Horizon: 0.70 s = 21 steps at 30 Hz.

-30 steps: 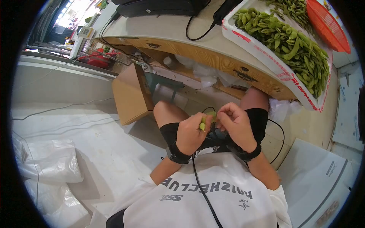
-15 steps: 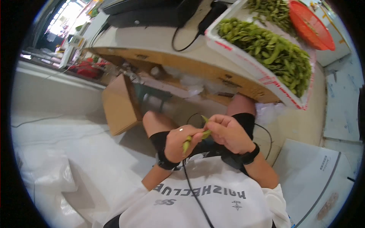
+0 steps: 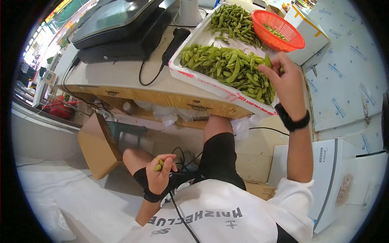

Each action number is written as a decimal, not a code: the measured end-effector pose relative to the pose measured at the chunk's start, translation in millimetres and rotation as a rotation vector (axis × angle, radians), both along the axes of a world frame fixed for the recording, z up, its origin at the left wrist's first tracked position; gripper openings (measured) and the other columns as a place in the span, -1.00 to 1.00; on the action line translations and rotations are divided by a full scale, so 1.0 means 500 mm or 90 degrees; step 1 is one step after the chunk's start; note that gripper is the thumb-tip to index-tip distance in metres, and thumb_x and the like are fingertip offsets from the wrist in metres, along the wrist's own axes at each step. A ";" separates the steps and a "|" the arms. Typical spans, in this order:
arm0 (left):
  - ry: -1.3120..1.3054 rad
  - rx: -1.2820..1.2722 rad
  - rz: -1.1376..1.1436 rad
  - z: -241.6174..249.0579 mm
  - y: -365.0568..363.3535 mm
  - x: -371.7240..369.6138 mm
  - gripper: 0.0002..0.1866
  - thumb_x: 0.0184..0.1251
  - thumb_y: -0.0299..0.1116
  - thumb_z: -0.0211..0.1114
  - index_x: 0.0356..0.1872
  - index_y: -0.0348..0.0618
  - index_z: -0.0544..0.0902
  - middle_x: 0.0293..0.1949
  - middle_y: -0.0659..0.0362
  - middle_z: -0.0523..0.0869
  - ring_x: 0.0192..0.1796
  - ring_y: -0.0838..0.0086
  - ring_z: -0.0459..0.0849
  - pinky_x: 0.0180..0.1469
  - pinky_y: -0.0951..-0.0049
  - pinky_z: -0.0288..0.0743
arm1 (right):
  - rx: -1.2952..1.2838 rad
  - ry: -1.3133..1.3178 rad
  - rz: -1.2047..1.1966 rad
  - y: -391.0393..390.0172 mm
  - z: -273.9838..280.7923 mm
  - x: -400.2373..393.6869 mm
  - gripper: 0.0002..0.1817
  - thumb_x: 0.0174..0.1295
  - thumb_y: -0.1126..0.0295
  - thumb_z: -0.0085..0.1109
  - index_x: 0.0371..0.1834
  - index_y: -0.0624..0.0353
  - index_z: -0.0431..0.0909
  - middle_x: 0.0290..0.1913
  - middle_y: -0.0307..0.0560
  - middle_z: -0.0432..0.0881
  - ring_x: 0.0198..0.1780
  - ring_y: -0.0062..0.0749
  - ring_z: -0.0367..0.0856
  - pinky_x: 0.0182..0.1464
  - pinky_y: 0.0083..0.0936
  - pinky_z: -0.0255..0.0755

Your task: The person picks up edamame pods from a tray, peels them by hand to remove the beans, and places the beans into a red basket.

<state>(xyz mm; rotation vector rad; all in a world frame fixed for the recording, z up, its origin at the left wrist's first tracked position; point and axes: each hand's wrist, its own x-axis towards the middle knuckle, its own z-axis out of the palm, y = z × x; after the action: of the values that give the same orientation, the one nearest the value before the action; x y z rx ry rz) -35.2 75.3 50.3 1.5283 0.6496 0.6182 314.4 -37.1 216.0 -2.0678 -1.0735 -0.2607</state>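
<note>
Two hands, well apart. Left hand (image 3: 158,177) sat low over the lap, curled tight around green pods (image 3: 158,165), presumably a small stock kept close. Their long axis slanted across the fist, ends poking out; couldn't tell tip from stem. Right hand (image 3: 287,83) was up at the right rim of the foam tray (image 3: 210,85), thumb and forefinger bent around a pod (image 3: 268,60) pointing roughly away from the person; couldn't tell if pinched. Tray lay along the counter's (image 3: 109,77) front edge, right end, likely for easy reach.
</note>
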 end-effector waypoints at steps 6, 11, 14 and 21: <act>0.021 0.007 -0.027 0.003 0.002 -0.004 -0.75 0.48 -0.29 0.17 -0.12 -0.33 0.60 -0.50 0.23 0.63 -0.46 0.63 0.57 -0.40 0.67 0.37 | -0.110 -0.074 0.055 0.073 -0.014 0.086 -0.67 0.08 0.25 0.39 -0.24 0.23 0.53 -0.54 -0.07 0.49 -0.45 -0.30 0.50 -0.33 -0.41 0.39; 0.041 -0.009 -0.035 -0.004 0.009 -0.017 -0.74 0.50 -0.28 0.15 -0.10 -0.32 0.59 -0.48 0.23 0.63 -0.44 0.63 0.57 -0.40 0.67 0.36 | -0.109 -0.082 0.038 0.081 -0.008 0.063 -0.62 0.12 0.21 0.36 -0.09 0.19 0.54 -0.54 -0.08 0.47 -0.43 -0.27 0.53 -0.29 -0.41 0.41; 0.048 -0.021 -0.029 -0.001 0.008 -0.020 -0.75 0.48 -0.31 0.16 -0.11 -0.33 0.61 -0.50 0.22 0.65 -0.45 0.62 0.58 -0.40 0.65 0.38 | 0.004 0.030 0.061 0.055 0.001 -0.018 -0.68 0.13 0.26 0.36 -0.11 0.18 0.58 -0.60 -0.21 0.39 -0.56 -0.55 0.34 -0.45 -0.55 0.26; 0.085 -0.005 -0.206 0.031 0.003 0.009 -0.78 0.40 -0.38 0.23 -0.07 -0.32 0.62 -0.49 0.14 0.69 -0.40 0.56 0.67 -0.30 0.55 0.51 | -0.242 0.386 0.543 0.029 -0.144 -0.301 -0.68 0.21 0.18 0.29 -0.14 0.19 0.56 -0.33 0.01 0.64 -0.38 -0.12 0.61 -0.33 -0.38 0.46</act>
<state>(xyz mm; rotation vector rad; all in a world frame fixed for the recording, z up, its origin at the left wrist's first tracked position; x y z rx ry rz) -30.6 76.6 65.7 1.6327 0.4882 0.2696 163.8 -22.5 144.0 -1.6066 -1.5412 0.9871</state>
